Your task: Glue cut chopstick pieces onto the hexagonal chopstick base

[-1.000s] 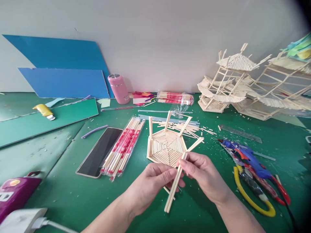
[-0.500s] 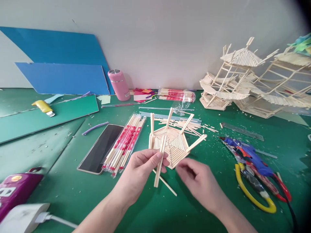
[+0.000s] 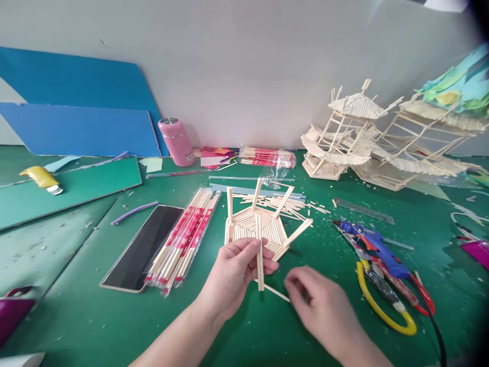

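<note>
My left hand pinches a pair of thin wooden sticks laid side by side, held nearly upright. Another single stick slants out from behind the left fingers; its upper end is hidden. My right hand, slightly blurred, hovers just right of that stick's free end, its fingers loosely curled with nothing visible between them. Behind my left hand sits a polygonal stick base with concentric rows of sticks and several double-stick posts leaning outward from its corners. The left hand covers part of it.
Bagged sticks and a phone lie left. Cut sticks lie behind the base. A blue glue gun and yellow-and-red-handled cutters lie right. A pink bottle and stick pagodas stand at the back.
The view has shifted. My left hand has moved right relative to the base, turning the stick pair more upright; the single stick moved with it. My right hand has drawn back from the base.
</note>
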Demonstrator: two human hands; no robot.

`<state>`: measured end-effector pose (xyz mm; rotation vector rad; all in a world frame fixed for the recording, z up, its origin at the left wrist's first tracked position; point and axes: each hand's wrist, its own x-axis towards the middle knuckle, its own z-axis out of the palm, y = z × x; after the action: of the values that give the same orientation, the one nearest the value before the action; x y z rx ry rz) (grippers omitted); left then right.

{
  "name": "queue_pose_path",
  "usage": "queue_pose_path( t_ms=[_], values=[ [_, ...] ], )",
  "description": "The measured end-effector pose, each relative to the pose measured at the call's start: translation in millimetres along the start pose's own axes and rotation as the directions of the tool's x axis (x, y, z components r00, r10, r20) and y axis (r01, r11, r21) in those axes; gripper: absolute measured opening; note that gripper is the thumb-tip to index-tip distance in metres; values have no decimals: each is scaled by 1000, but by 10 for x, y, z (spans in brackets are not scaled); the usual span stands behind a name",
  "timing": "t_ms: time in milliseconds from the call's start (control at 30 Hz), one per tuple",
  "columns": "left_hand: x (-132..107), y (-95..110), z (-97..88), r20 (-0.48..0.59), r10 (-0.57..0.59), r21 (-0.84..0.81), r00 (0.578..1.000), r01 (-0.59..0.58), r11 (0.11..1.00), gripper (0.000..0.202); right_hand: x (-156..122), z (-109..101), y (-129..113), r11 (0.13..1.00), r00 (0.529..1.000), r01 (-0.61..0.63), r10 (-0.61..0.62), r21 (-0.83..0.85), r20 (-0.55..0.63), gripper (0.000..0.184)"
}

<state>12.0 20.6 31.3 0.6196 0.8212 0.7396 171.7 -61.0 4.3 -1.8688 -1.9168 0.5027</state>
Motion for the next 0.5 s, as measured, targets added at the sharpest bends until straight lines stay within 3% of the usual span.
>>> queue_pose_path(
  t_ms=[67, 167, 267, 400, 500],
  values=[
    [44, -52, -35, -12, -43, -50, 999, 42, 998, 15, -28, -202, 279, 989, 967, -147, 144, 2, -210, 16],
    [84, -94, -95, -23, -71, -105, 997, 68, 992, 13, -61, -489, 816, 923, 804, -358, 228, -141, -550, 29],
    [87, -106, -139, -3, -68, -130, 998, 67, 989, 15, -84, -692, 1245, 785, 789, -518, 285, -340, -544, 41],
    [58, -112, -163, 43, -73, -144, 996, 79, 987, 16, -75, -839, 1378, 781, 794, -592, 521, -200, -313, 37],
    [48, -130, -169, 60, -82, -134, 995, 90, 987, 13, -57, -886, 1369, 765, 762, -633, 591, -114, -264, 29]
  ],
)
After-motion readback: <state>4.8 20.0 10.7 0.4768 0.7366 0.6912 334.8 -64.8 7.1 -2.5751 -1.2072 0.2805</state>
